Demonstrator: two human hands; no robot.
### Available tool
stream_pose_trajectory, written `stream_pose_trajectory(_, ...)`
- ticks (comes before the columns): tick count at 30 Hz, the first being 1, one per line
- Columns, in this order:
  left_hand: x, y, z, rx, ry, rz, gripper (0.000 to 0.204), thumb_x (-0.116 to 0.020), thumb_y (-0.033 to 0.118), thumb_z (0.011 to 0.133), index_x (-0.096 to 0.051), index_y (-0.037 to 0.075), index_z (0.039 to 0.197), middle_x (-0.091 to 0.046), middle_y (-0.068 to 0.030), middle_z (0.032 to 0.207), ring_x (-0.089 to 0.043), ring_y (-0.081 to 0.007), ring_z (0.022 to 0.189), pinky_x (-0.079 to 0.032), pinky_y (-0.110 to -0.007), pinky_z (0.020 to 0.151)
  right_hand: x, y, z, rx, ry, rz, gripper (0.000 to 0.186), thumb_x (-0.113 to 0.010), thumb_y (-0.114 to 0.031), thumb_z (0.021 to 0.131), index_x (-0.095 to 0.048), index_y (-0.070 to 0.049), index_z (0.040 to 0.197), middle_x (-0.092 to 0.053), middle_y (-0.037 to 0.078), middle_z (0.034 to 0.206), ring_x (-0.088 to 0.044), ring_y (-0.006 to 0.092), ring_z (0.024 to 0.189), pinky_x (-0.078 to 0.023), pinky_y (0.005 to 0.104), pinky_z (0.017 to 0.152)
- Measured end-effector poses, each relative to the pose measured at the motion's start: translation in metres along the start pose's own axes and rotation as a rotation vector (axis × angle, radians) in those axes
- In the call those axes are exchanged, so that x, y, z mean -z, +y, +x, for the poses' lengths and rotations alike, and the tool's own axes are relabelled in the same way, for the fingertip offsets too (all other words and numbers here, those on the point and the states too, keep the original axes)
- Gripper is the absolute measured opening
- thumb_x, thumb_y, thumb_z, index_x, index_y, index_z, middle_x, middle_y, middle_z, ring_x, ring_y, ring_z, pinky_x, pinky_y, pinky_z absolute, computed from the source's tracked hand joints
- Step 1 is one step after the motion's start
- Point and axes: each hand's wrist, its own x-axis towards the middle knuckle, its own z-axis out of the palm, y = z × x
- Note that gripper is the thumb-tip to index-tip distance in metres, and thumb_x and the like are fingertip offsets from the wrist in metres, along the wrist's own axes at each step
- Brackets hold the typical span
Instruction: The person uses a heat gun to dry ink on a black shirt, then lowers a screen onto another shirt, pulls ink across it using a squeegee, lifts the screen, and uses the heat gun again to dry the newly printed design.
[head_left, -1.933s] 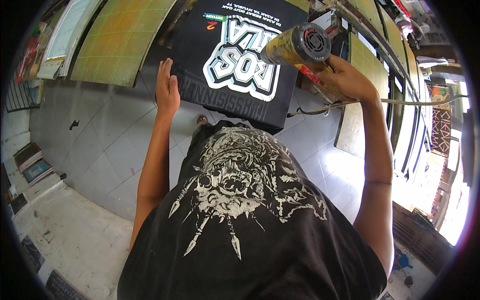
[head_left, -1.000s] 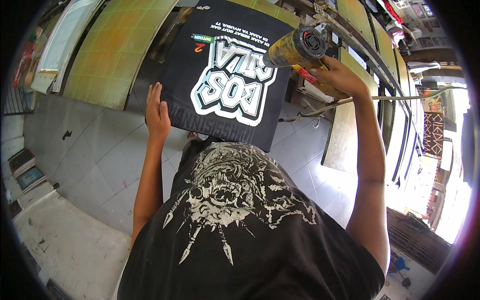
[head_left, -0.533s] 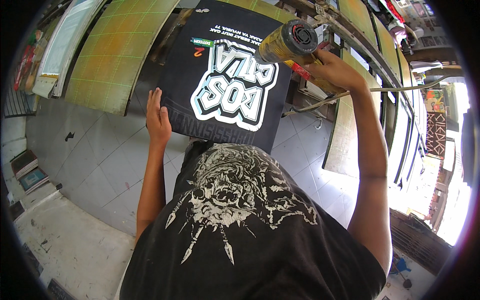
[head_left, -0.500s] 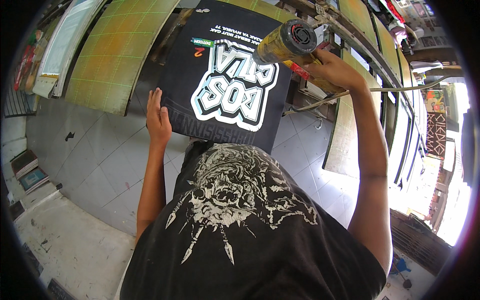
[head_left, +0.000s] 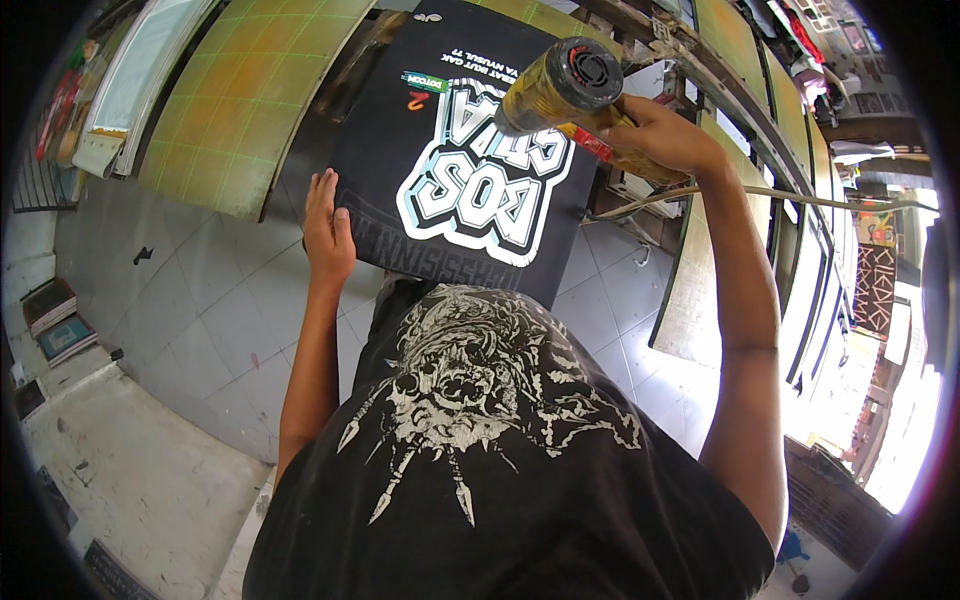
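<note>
Far left of frame we see stacked books point(head_left: 63, 325), cover print too small to read; right of them, in the upper left, a yellow-green board point(head_left: 250, 110) with grid lines. Next, left of centre, our left hand point(head_left: 329, 230): fingers straight and together, thumb slightly apart, grasping nothing, right at the left edge of the black fabric panel point(head_left: 360, 150). We can't tell if they press on it. The panel fills upper centre, tilted. Writing on it, left to right: orange mark point(head_left: 415, 101), green tag point(head_left: 428, 82) with pale letters, dark tone-on-tone letters point(head_left: 435, 255) along the near edge, big white block letters point(head_left: 475, 205) in two rows, upside down to us, small white lines point(head_left: 490, 55) above. Right of those, a yellow-and-black heat gun point(head_left: 565, 85) sits over the panel's right half, nozzle angled lower-left, covering some letters. Red label on its handle, text too small for us to read. Our right hand point(head_left: 665, 138), upper right of centre, has fingers wrapped around that handle. Cable point(head_left: 780, 192) runs right from below the wrist. Far right: dark sign point(head_left: 873, 290), pale hand-drawn capitals.
</note>
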Motion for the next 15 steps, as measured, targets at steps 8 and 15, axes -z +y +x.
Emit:
stream_pose_trajectory(8, 0.000, -0.001, -0.001, -0.002, -0.006, 0.025, 0.045, -0.038, 0.021, 0.096, -0.043, 0.001, 0.136, -0.046, -0.0164, 0.138, -0.033, -0.0384, 0.134, -0.027, -0.044, 0.109, -0.004, -0.004, -0.004, 0.006, -0.083, -0.023, 0.054, -0.059, -0.030, 0.082, -0.051, -0.002, 0.127, -0.062, 0.015, 0.110, -0.059, 0.0208, 0.094, -0.045, 0.0309, 0.088)
stream_pose_trajectory(15, -0.001, -0.003, -0.001, 0.003, -0.008, 0.024, 0.045, -0.038, 0.021, 0.096, -0.042, 0.001, 0.135, -0.046, -0.0169, 0.138, -0.034, -0.0387, 0.134, -0.028, -0.044, 0.108, -0.008, -0.009, -0.008, -0.007, -0.068, -0.006, 0.054, -0.059, -0.031, 0.082, -0.051, -0.001, 0.126, -0.062, 0.015, 0.109, -0.058, 0.0212, 0.097, -0.044, 0.0313, 0.089)
